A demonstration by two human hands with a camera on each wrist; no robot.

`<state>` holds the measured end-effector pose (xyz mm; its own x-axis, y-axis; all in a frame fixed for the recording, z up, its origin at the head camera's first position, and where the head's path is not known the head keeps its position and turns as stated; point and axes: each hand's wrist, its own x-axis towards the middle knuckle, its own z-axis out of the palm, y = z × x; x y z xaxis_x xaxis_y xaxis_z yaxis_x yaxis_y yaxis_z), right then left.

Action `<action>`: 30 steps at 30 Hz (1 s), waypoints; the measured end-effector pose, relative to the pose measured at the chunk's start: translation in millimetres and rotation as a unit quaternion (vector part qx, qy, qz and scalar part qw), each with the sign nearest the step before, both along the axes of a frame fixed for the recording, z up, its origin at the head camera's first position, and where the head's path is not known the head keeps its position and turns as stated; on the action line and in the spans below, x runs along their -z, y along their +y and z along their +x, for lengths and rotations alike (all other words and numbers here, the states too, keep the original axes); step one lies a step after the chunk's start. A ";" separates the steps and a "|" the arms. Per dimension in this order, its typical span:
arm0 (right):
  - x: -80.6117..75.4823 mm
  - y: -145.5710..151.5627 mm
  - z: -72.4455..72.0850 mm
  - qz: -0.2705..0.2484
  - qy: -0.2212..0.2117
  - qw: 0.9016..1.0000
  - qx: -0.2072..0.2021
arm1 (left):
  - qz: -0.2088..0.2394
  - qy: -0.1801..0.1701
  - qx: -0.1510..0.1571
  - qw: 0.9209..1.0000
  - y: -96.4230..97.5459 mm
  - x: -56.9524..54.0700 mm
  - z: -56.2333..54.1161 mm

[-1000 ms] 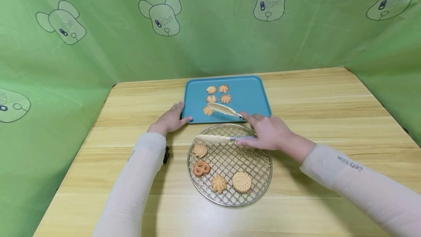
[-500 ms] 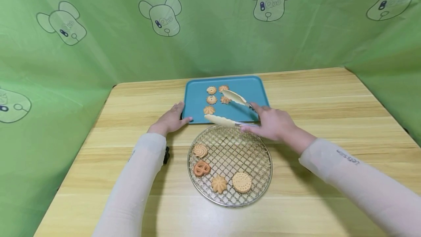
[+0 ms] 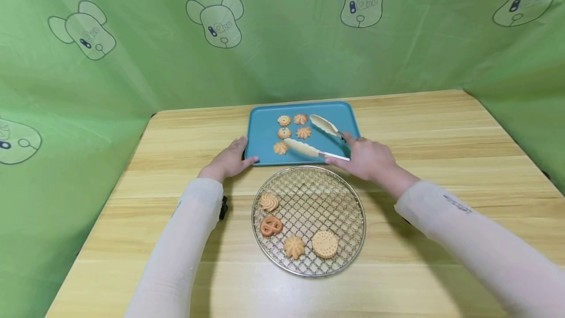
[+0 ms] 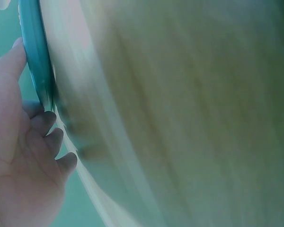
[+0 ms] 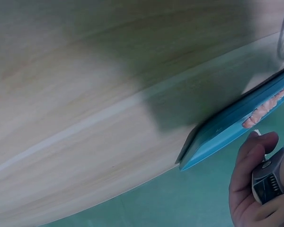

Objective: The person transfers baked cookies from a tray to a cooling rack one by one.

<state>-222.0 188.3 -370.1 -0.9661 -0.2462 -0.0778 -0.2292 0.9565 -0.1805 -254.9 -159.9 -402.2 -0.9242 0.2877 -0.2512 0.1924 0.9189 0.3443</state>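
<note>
At the front left corner of the blue tray [image 3: 340,121], my left hand [image 3: 229,159] holds the tray, its thumb at the front rim and fingers along the left side. My right hand [image 3: 368,158] grips a pair of tongs [image 3: 304,148] with pale, scalloped tips and metal arms. The tongs are spread over the tray with nothing between the tips. Their lower tip lies right at a star-shaped cookie [image 3: 280,148], while the upper one hangs right of another star-shaped cookie [image 3: 300,119]. Several cookies sit in two columns on the tray. In the right wrist view, the tongs' hinge end [image 5: 266,182] shows within the palm.
In front of the tray, a round wire rack [image 3: 335,210] carries a swirl cookie [image 3: 268,201], a pretzel cookie [image 3: 270,225], a star-shaped cookie [image 3: 294,247] and a round dotted cookie [image 3: 324,244]. A green curtain [image 3: 282,63] surrounds the back and sides of the wooden table [image 3: 441,161].
My right hand has moved the tongs away from above the rack, back and to the right over the tray. The left hand and the cookies have stayed in place.
</note>
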 end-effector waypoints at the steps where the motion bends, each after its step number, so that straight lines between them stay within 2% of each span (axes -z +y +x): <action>1: 0.2 -0.4 -1.1 0.001 -0.003 1.000 0.003 | 0.001 0.000 0.000 1.000 0.0 -0.2 0.2; 10: 2.5 -3.7 -8.1 0.011 -0.026 0.999 0.030 | 0.007 0.000 -0.001 1.000 -0.2 -0.3 0.3; 18: 3.1 -7.3 -12.4 0.016 -0.046 0.998 0.037 | 0.006 0.000 0.002 1.000 -0.5 1.5 -1.5; 30: 2.0 -12.0 -14.4 0.027 -0.039 0.998 0.034 | 0.008 -0.001 0.000 1.000 -0.6 1.1 -1.0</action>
<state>-236.4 176.3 -372.1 -0.9709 -0.1743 -0.1645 -0.1513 0.9780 -0.1433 -255.9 -160.5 -403.3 -0.9239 0.2917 -0.2479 0.1923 0.9136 0.3583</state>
